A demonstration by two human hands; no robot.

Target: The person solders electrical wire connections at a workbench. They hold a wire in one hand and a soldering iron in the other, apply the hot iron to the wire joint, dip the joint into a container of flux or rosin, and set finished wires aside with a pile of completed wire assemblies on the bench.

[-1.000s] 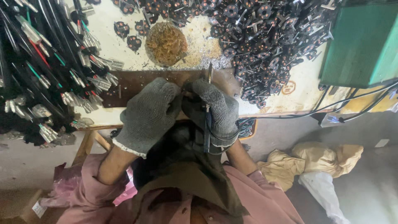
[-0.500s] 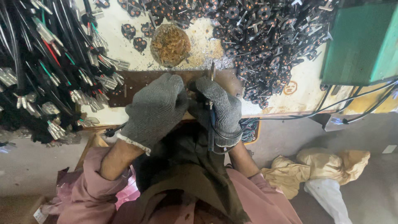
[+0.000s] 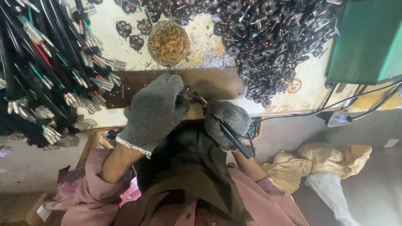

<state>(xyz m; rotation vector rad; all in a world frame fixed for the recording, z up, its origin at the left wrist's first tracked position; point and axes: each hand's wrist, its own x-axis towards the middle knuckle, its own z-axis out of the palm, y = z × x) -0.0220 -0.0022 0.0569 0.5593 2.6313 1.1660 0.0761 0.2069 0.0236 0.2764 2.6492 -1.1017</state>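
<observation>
Right hand (image 3: 228,121) in grey knit glove, grip clenched around dark soldering iron (image 3: 226,130), tip at 11 o'clock over brown board (image 3: 217,83). Left hand (image 3: 154,111) gloved, grip contents hidden, cannot tell. Black cable bundle (image 3: 37,71) at 9 o'clock on desk (image 3: 201,46); heap of small dark parts (image 3: 272,37) at 1 o'clock.

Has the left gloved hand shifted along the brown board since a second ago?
No: the left hand still rests at the brown board beside the right hand.

The scene is lit evenly by soft daylight; faint shadows are cast, edges are stretched by the wide lens, little blur is seen
</observation>
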